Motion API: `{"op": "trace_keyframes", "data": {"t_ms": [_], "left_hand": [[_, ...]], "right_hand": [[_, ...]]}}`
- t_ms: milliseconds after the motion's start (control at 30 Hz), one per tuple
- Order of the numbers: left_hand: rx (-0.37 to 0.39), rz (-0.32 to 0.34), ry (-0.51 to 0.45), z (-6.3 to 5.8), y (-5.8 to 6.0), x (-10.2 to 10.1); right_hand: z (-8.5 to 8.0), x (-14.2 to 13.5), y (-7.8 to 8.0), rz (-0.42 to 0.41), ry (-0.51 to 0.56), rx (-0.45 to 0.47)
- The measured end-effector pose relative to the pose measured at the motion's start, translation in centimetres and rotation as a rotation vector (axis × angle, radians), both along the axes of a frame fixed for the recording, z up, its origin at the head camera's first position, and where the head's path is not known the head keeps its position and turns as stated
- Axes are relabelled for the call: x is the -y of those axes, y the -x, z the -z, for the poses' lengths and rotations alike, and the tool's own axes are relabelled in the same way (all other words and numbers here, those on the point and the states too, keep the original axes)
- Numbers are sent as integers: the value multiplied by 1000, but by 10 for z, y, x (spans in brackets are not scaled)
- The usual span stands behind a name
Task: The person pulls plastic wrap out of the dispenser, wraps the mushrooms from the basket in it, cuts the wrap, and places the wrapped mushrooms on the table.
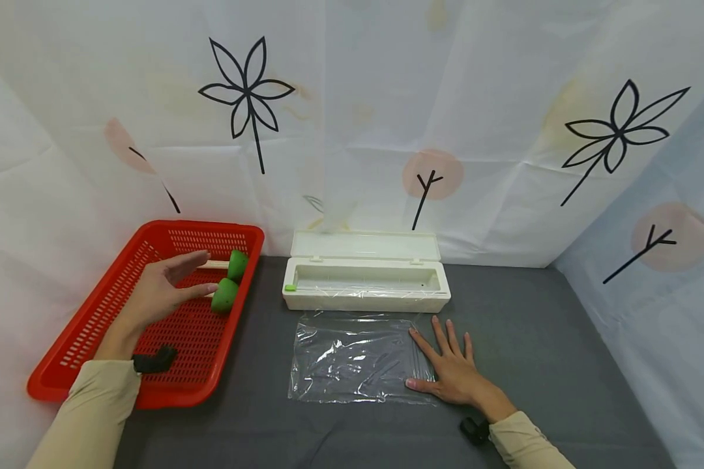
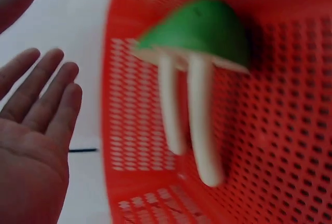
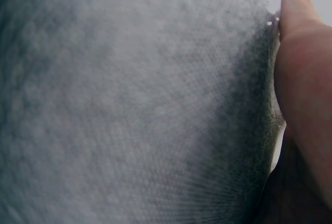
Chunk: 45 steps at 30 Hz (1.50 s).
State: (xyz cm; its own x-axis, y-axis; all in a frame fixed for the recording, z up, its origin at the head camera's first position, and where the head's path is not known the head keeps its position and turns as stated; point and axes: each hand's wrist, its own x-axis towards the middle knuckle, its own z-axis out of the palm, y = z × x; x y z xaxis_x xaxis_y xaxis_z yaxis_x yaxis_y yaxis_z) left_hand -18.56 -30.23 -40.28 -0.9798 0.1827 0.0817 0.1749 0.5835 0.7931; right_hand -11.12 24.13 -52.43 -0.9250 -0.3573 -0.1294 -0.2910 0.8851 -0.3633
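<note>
My left hand (image 1: 161, 286) hovers over the red basket (image 1: 178, 396), thumb and fingers spread apart with nothing between them. Close to its fingertips are two green-capped mushrooms (image 1: 225, 296) in the basket's far right part. The left wrist view shows their pale stems (image 2: 203, 125), side by side under a green cap (image 2: 207, 29). Palm down, my right hand (image 1: 454, 374) presses with spread fingers on the right edge of a sheet of cling film (image 1: 352, 365). The film lies on the table in front of a white cling film box (image 1: 364, 302), its lid (image 1: 364, 246) raised.
A small green piece (image 1: 290, 287) sits at the left end of the box rim. Behind the box rises a white patterned cloth (image 1: 352, 117), which continues along both sides. Dark grey cloth (image 1: 522, 326) covers the table.
</note>
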Motion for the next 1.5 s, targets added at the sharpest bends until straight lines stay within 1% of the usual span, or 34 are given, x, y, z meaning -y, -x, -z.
{"op": "trace_keyframes", "data": {"t_ms": [133,267,367,500,600,733,967,1233,1433,1500], "left_hand": [[57,62,31,16,17,8],[91,108,35,32,29,12],[124,112,34,43,34,13],[169,124,63,52,36,13],[165,149,91,55,36,13],[149,151,115,58,39,11],[166,145,71,63,41,9],[164,77,88,60,37,10],[142,68,20,52,34,14],[132,64,23,50,34,14]], "right_hand": [[-1,0,-1,-6,6,-11],[-1,1,-1,-8,0,-11],[-1,1,-1,-2,-4,-4],[-1,0,0,4,-13,2],[-1,0,0,5,-12,0],[-2,0,0,3,-9,2],[-2,1,0,6,-6,17],[-2,2,0,0,1,15],[-3,3,0,5,-6,18],[-3,2,0,7,-14,14]]}}
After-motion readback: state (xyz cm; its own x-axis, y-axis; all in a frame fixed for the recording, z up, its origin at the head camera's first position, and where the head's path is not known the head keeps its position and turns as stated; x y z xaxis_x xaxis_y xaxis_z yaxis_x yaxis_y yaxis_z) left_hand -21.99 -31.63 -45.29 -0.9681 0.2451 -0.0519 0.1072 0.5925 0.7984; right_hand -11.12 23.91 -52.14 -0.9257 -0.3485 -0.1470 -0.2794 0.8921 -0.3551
